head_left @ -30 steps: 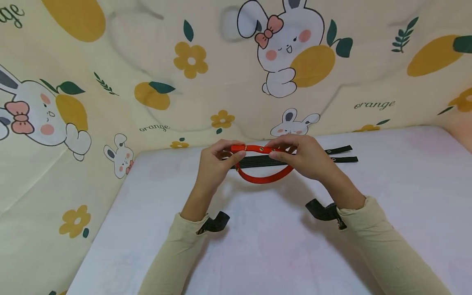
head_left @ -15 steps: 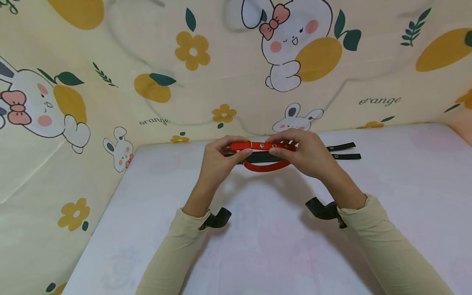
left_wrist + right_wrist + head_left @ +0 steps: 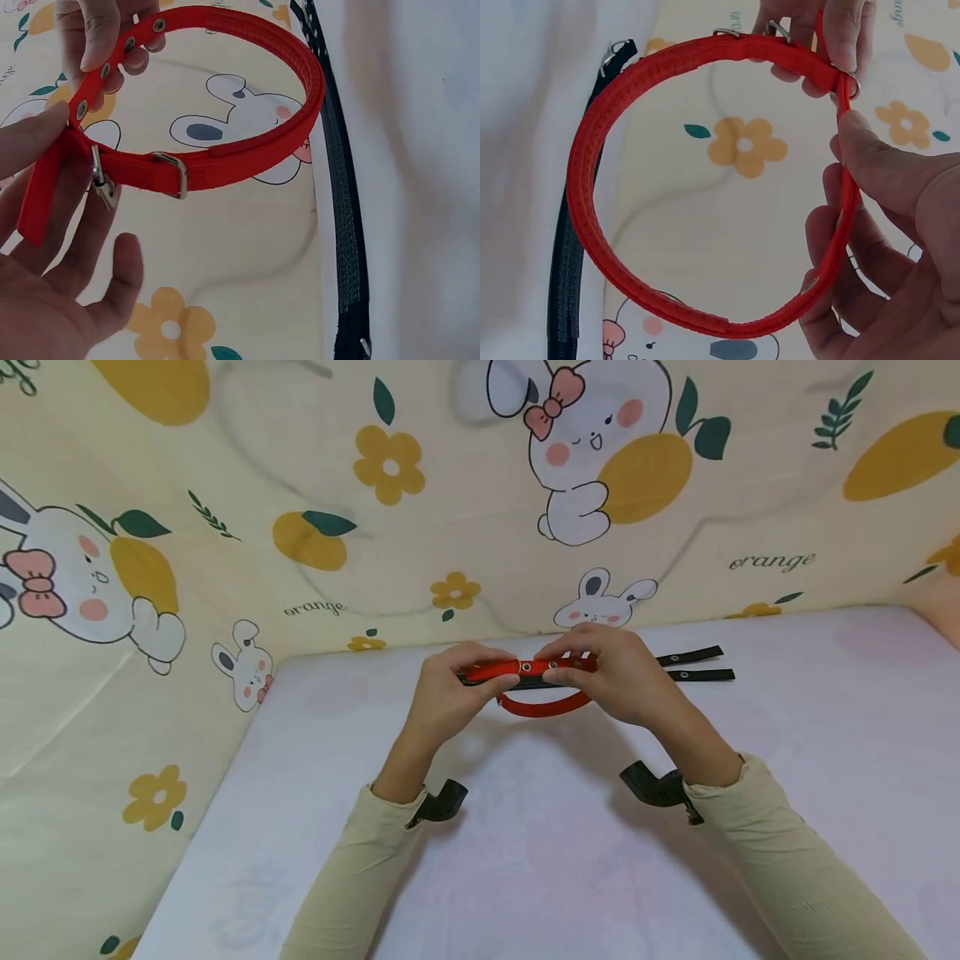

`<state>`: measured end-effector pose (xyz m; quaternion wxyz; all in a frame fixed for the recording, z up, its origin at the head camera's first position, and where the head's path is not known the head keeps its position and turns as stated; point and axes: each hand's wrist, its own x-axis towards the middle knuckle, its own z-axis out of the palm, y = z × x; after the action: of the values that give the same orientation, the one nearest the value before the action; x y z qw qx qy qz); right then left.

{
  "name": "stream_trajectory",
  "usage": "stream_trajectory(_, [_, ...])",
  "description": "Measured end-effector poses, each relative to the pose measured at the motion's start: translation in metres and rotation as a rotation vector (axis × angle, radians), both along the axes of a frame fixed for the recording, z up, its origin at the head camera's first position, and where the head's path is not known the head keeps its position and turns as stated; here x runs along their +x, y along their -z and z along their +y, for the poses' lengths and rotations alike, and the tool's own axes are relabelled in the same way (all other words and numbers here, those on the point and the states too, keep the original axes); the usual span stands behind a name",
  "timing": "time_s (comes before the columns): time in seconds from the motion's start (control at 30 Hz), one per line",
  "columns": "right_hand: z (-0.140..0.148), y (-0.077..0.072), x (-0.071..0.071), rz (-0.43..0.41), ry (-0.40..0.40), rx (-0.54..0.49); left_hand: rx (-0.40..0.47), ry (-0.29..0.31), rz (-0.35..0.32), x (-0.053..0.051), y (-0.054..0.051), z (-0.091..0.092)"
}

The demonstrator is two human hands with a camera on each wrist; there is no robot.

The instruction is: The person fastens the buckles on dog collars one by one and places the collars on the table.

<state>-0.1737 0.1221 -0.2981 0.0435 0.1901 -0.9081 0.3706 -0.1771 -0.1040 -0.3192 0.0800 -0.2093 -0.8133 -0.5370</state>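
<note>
Both hands hold a red collar (image 3: 543, 706) (image 3: 247, 161) (image 3: 592, 202) up as a closed loop. At the buckle end, the left hand (image 3: 448, 697) (image 3: 56, 277) pinches the strap between thumb and fingers, with a red strap end sticking out past them in the left wrist view. The right hand (image 3: 611, 672) (image 3: 900, 217) grips the strap along its metal eyelets, thumb on one side and fingers on the other. A silver buckle (image 3: 103, 180) and a metal loop (image 3: 174, 174) show beside the left fingers.
Black straps (image 3: 693, 675) (image 3: 346, 210) (image 3: 568, 262) lie on the white table (image 3: 540, 860) behind the hands, their eyelet ends pointing right. A cloth printed with rabbits and oranges (image 3: 465, 485) rises behind the table. Dark wrist mounts (image 3: 442, 802) sit at both sleeves.
The left hand has shifted right, nearer the right hand. The red collar has tilted, its lower arc now looking shallower than a second ago. The head view has moved slightly.
</note>
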Motion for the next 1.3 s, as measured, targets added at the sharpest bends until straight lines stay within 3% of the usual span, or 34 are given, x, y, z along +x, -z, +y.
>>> stream_trajectory(0.1, [0.001, 0.000, 0.000, -0.012, 0.000, -0.009, -0.002, -0.011, -0.004, 0.000, -0.001, 0.000])
stream_trajectory(0.23, [0.000, -0.001, 0.001, -0.038, 0.013, -0.026, 0.053, -0.022, -0.070, 0.000, -0.002, 0.000])
stream_trajectory(0.33, [-0.001, -0.002, 0.001, -0.050, 0.016, -0.031, 0.092, -0.003, -0.115, 0.000, -0.003, 0.000])
stream_trajectory(0.47, [-0.001, -0.002, 0.002, -0.052, 0.000, -0.029, 0.084, 0.020, -0.140, 0.000, -0.002, -0.001])
stream_trajectory(0.7, [-0.004, 0.000, 0.003, -0.047, -0.032, -0.055, 0.051, 0.037, -0.128, 0.001, 0.000, -0.002])
stream_trajectory(1.03, [-0.010, 0.001, 0.006, -0.009, -0.013, -0.083, 0.076, 0.047, -0.172, 0.001, 0.001, -0.001])
stream_trajectory(1.3, [-0.013, 0.003, 0.008, 0.055, 0.006, -0.073, 0.037, 0.023, -0.178, 0.002, 0.000, 0.002])
